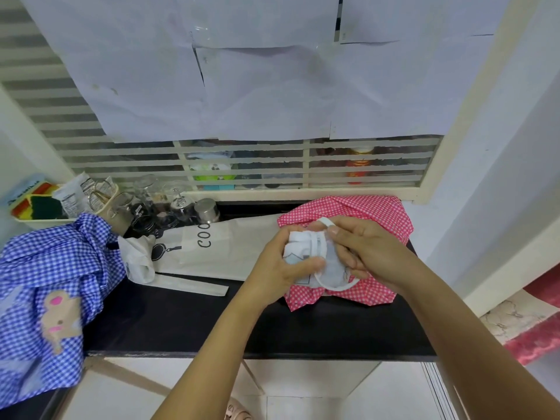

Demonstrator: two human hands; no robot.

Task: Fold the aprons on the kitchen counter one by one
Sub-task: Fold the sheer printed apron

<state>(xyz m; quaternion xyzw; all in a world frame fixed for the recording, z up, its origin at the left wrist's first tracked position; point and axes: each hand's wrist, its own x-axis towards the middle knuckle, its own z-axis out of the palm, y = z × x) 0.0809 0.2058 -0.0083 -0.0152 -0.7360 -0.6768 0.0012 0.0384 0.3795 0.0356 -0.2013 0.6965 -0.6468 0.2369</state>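
Far to the left of my hands, a blue checked apron (45, 283) lies crumpled and spills over the edge of the black counter (212, 322). Just left of my hands a white apron printed with letters (218, 250) lies spread flat. My left hand (281, 265) grips a small folded white apron bundle (312, 253), thumb across its front. My right hand (363, 253) pinches the bundle's white strap (325, 221), which loops around and below it. Under both hands, and reaching out to their right, lies a pink checked apron (363, 210).
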